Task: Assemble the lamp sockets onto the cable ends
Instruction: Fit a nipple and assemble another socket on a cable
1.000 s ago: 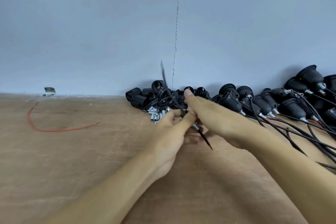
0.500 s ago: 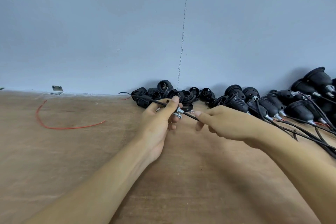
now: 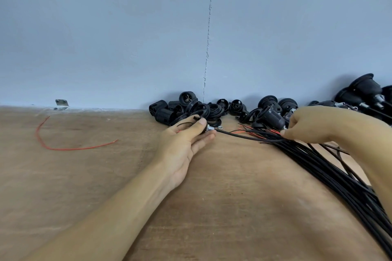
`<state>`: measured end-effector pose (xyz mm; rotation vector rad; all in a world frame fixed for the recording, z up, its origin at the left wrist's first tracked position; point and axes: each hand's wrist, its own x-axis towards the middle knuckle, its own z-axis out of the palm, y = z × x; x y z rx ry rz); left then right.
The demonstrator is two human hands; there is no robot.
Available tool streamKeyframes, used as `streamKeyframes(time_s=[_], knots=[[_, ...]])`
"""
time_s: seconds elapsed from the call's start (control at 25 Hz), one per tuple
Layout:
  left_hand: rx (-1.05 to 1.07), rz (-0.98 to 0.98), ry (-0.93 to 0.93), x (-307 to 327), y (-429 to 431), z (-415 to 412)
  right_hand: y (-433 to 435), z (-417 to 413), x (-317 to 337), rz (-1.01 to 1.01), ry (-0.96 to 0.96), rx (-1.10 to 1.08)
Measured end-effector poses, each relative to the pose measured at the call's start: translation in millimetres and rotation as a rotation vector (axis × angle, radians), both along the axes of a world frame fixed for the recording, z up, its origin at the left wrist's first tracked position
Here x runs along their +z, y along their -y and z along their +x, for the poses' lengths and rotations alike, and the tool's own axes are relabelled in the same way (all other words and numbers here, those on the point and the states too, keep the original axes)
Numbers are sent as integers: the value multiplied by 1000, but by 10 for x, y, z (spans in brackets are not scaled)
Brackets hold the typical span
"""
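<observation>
The left hand (image 3: 184, 142) lies palm up on the table (image 3: 212, 207), its thumb pressing a small black socket cap (image 3: 205, 129) against the straight fingers. A short metal threaded stub sticks out of the cap toward the right. Thin black and red wire ends show over the palm on the cap's other side.

From the stub a black cable (image 3: 239, 135) runs right, low over the table, to the right hand (image 3: 314, 125). That hand's fingers are curled, and its thumb and fingertips close on the cable where it meets a thick bundle of cables (image 3: 331, 174). The bundle fans away toward the lower right corner, and bare red wire tips stick out of its near end, just left of the right thumb.

A small metal nut (image 3: 220, 127) lies on the table just beside the left fingertips. Behind the left hand, a pile of loose sockets (image 3: 186, 110) and black rings sits against the wall (image 3: 106, 38). One more socket (image 3: 273, 116) lies tilted just beside the right hand. Farther right, sockets already fitted with cables (image 3: 362, 89) are heaped by the wall.

Well apart on the left, a loose red wire (image 3: 63, 148) curves across the wood. A small metal bracket (image 3: 61, 104) sits where table and wall meet.
</observation>
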<state>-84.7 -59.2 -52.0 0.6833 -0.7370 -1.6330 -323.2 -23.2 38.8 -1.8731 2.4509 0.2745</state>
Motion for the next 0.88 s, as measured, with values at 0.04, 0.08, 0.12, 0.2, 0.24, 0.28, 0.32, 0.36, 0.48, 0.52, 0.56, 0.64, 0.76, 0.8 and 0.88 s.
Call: streamKeyframes(time_s=[0.04, 0.08, 0.12, 0.2, 0.24, 0.28, 0.32, 0.36, 0.48, 0.52, 0.56, 0.64, 0.76, 0.8, 0.88], knots=[[-2, -15, 33, -7, -18, -4, 0, -31, 6, -8, -1, -8], [0, -40, 92, -17, -37, -15, 13, -37, -2, -9, -5, -8], [2, -75, 170, -28, -62, -26, 24, -19, -16, -8, -15, -6], [26, -176, 408, -57, -83, -28, 37, 74, -40, -23, -44, -3], [47, -238, 568, -85, -73, -14, 27, 144, -55, -51, -79, 4], [53, -304, 712, -101, -72, -4, 7, 231, -76, -96, -137, 23], [41, -365, 816, -113, -84, 5, -13, 345, -109, -155, -176, 59], [18, -414, 876, -124, -93, 7, -29, 478, -161, -216, -139, 120], [-14, -571, 990, -150, -109, -13, -43, 855, -418, -397, 353, 372], [5, -633, 1056, -160, -110, -13, -38, 943, -522, -414, 468, 432], [39, -695, 1147, -157, -112, -3, -27, 1000, -625, -416, 541, 468], [107, -763, 1268, -160, -80, 18, 3, 1017, -825, -446, 626, 481], [117, -737, 1304, -164, -10, 79, 71, 955, -975, -546, 653, 459], [104, -759, 1339, -163, 7, 106, 97, 930, -990, -575, 649, 457], [95, -777, 1344, -170, 51, 156, 132, 884, -1007, -619, 627, 454]])
